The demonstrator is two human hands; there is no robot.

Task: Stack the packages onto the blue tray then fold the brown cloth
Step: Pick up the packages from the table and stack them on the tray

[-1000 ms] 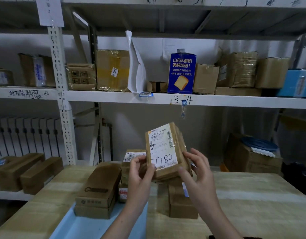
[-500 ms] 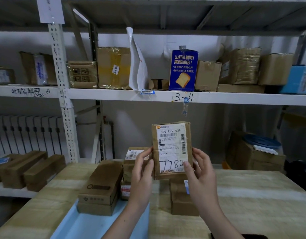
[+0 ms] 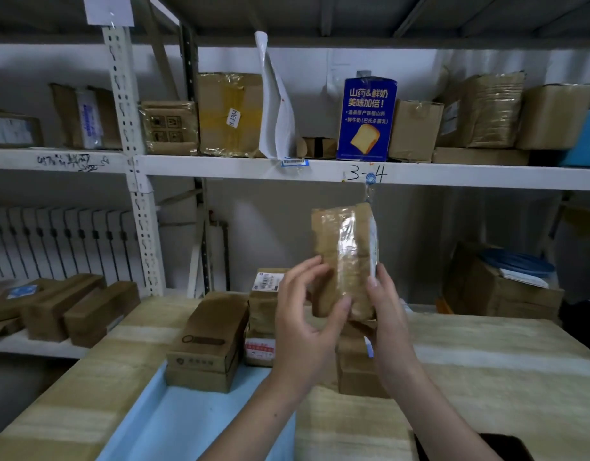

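Near the middle of the frame, two bare hands hold a brown taped package (image 3: 345,257) upright in the air above a pale wooden table (image 3: 486,387). The left hand (image 3: 306,324) has its fingers curled against the package's left lower edge, thumb on the front face. The right hand (image 3: 385,314) grasps the lower right edge, where a white label wraps round the side. The package's plain taped face is turned to the camera.

At the lower centre, a blue tray (image 3: 187,424) lies on the table, running off the bottom edge. One flat brown box (image 3: 208,341) sits at the tray's far end. Just to its right stands a small stack of packages (image 3: 263,314) with a white label on top; whether it rests on the tray or the table cannot be told. Another brown box (image 3: 358,371) rests on the table below the hands, partly hidden by them.

Behind, across the upper half of the frame, a white metal shelf (image 3: 220,168) carries cardboard boxes and a blue carton (image 3: 365,118) picturing a slice of bread. Long brown boxes (image 3: 64,304) lie on a lower shelf at the left edge.
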